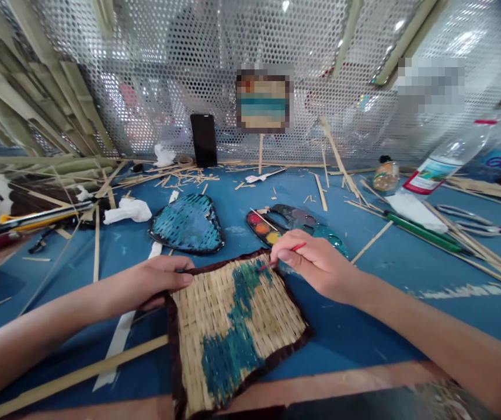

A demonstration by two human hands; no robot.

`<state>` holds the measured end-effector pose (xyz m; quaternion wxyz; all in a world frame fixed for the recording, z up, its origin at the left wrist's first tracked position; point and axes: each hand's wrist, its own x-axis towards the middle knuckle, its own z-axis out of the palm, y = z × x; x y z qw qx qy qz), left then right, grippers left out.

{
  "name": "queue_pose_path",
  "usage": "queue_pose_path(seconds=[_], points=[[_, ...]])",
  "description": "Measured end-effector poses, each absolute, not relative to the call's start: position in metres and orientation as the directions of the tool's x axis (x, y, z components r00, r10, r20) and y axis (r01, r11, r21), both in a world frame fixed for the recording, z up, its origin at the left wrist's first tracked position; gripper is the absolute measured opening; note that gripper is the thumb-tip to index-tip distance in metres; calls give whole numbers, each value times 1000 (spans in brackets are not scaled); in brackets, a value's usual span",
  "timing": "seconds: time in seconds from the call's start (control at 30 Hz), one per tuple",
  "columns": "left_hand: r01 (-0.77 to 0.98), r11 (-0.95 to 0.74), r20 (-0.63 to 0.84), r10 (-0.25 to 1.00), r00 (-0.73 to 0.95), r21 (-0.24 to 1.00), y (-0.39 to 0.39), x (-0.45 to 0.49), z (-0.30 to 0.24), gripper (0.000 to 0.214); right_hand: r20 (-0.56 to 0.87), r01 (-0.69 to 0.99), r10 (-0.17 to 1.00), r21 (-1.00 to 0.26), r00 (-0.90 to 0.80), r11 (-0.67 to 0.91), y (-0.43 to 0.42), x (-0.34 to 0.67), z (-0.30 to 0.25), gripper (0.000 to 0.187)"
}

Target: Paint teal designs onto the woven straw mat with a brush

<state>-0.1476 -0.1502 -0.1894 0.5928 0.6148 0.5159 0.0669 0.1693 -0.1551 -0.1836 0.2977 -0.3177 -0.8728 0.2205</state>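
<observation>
A square woven straw mat (215, 315) with a dark border lies on the blue table (386, 262) in front of me, with teal paint across its middle. My left hand (154, 280) rests on the mat's upper left corner, fingers curled over its edge. My right hand (316, 259) pinches a thin red-handled paintbrush (282, 256) whose tip touches the mat's upper right painted patch. Just behind my right hand lies a paint palette (277, 224) with red, orange and yellow wells.
A heart-shaped woven piece (188, 224) painted teal lies behind the mat. Bamboo strips and splinters (180, 174) litter the table. A black phone (204, 140) leans on the perforated back wall. A plastic bottle (447, 160), scissors (473, 219) and a small jar (385, 175) are at right, a yellow cutter (35, 219) at left.
</observation>
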Motion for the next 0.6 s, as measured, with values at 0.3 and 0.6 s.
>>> queue_pose_path(seconds=[0.3, 0.6], points=[[566, 246, -550, 696, 462, 787, -150, -150, -187, 32, 375, 423, 694, -586, -614, 691, -153, 172, -182, 28], [552, 232, -527, 712, 464, 801, -153, -147, -187, 39, 343, 434, 708, -603, -617, 670, -153, 170, -178, 36]])
